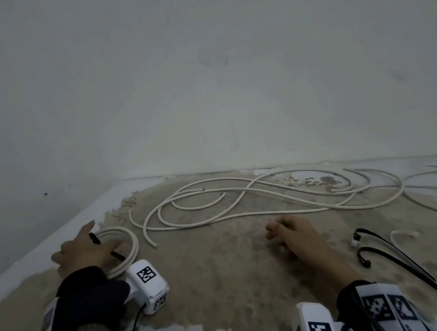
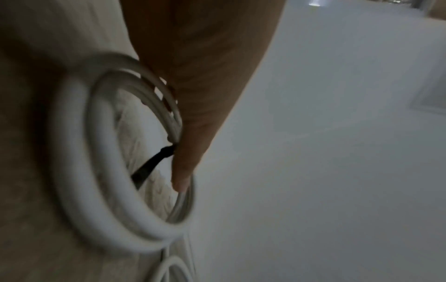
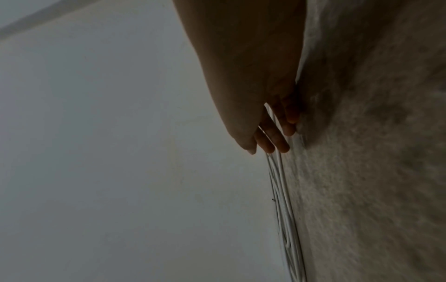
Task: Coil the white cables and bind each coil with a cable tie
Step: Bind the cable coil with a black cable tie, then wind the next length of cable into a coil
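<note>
A small coil of white cable (image 1: 130,251) lies at the left of the worn table, with a black cable tie (image 1: 94,238) round it. My left hand (image 1: 81,247) rests on top of this coil, index finger and thumb stretched out. In the left wrist view a straight finger (image 2: 185,167) lies against the coil (image 2: 72,171), and the tie (image 2: 147,169) shows beside it. My right hand (image 1: 286,232) rests on the table in the middle with loosely bent fingers (image 3: 270,141) and holds nothing. Long loose white cables (image 1: 244,216) sprawl in loops behind both hands.
Two black cable ties (image 1: 400,259) lie to the right of my right hand, beside a short white cable piece (image 1: 402,233). A grey wall (image 1: 203,86) closes the table at the back and on the left. More cable loops (image 1: 436,196) run off to the right.
</note>
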